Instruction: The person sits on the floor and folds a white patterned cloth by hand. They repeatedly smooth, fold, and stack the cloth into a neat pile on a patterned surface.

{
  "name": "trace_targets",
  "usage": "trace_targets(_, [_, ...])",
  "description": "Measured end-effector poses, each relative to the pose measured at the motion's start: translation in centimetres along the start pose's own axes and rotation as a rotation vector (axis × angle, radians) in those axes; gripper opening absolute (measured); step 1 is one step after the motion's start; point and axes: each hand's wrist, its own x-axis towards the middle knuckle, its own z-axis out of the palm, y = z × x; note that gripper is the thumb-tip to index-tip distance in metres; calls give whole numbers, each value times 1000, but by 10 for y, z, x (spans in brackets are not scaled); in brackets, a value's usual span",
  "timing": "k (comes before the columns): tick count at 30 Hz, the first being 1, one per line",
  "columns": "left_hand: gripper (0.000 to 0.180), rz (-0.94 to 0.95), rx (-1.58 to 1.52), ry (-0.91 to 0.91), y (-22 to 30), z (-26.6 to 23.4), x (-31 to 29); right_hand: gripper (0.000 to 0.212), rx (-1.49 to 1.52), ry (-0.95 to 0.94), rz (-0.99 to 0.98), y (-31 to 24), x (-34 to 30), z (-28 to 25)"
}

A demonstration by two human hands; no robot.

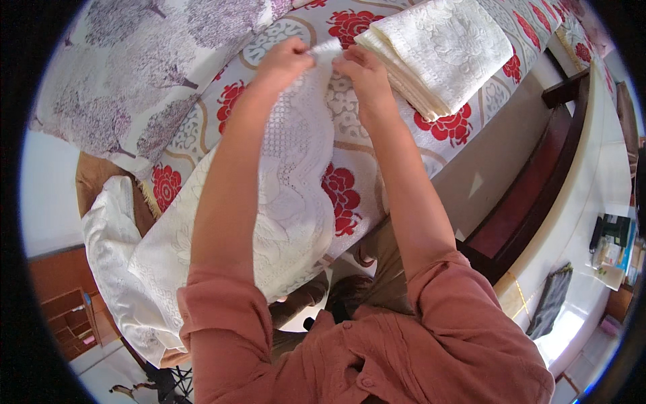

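A white lace cloth [296,148] with an openwork band and raised floral pattern lies across the seat in front of me and hangs down over its left side. My left hand [288,62] is closed on the cloth's far edge, with the fingers curled. Just to its right my right hand [363,71] has its thumb and fingers pinched at the same edge, near the corner. A bright strip of cloth, slightly blurred, stretches between the two hands. Beyond my right hand lies a folded stack of white embroidered cloth [451,50], close to the fingers but apart from them.
The seat cover [350,124] is pale with red flowers and grey scrolls. A cushion [128,74] printed with purple-grey trees stands at the far left. A dark wooden frame [538,195] runs along the right. A dark grey mat [550,299] lies at the lower right.
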Motion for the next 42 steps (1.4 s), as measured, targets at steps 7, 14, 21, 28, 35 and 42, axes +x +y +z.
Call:
trace_targets(7, [20,86,-719,-150,31,-39,11,59,-59,-340,108,-40,-14,-18])
trace_targets(14, [34,387,373,512,-18,26,-10,40,-824,-60,-400,-5,-12,-26])
trace_targets(21, [37,102,382,226,22,53,-135,31,-663,-196,-271,6,8,-24])
trace_targets(28, [15,148,585,238,29,51,-135,32,-873,-176,-414,21,6,-8])
trace_targets(35, [10,95,346,208,44,43,-144,30,-717,-215,-469,18,23,-28])
trace_targets(42, [9,79,308,167,36,53,-149,28,-881,-17,-650,16,15,-26])
